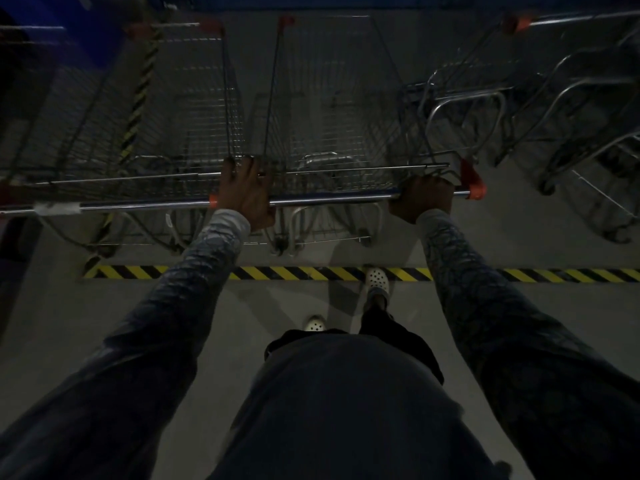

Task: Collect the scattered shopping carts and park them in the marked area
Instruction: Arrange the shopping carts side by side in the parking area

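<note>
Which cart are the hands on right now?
The middle cart, the only one with both the left hand and the right hand on its handle.

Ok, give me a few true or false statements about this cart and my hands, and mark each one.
1. The left hand and the right hand are both on the handle of the cart. True.
2. The cart is loaded with groceries. False: its basket looks empty.
3. The cart's wheels are past the striped tape. True.
4. The person wears black boots. False: they wear pale clogs with holes.
5. No other carts stand nearby. False: a left cart and a right cart flank it.
</note>
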Motion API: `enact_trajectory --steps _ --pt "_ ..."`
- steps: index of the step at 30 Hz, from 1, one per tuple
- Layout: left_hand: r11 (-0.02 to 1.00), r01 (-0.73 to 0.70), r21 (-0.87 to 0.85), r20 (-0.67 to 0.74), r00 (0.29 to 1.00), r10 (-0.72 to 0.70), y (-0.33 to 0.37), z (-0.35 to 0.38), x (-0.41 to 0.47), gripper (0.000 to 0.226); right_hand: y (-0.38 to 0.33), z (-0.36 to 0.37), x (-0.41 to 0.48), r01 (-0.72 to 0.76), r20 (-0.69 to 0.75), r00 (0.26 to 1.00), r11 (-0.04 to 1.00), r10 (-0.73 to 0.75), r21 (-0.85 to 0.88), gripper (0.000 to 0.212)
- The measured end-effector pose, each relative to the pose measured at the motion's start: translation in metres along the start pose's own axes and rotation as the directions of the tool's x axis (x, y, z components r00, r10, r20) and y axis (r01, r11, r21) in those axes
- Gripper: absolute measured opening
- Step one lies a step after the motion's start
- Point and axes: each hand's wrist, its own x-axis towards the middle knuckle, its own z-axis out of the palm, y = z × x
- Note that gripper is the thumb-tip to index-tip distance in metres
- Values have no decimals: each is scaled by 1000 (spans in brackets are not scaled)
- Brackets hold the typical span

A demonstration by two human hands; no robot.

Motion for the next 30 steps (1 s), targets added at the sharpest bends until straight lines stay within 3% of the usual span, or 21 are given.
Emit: enact_trajectory --steps 8,13,21,25,30 --pt "998 -47 -51 -98 994 42 -5 4 0 74 -3 -1 0 11 -2 1000 1000 -11 -25 45" --pt "998 -37 -42 -76 997 34 -5 7 2 58 -3 0 -2 30 -18 999 999 -30 -43 40" --pt "1000 23 0 42 999 -23 -2 -2 4 64 -2 -2 -7 54 -53 997 998 -52 24 37" --pt "996 82 -23 16 996 -82 7 -4 2 76 0 -3 -8 52 -55 997 998 -50 39 35" --pt "984 -177 -19 -193 966 170 68 -5 -28 67 0 -1 -8 53 -61 997 998 -51 34 35"
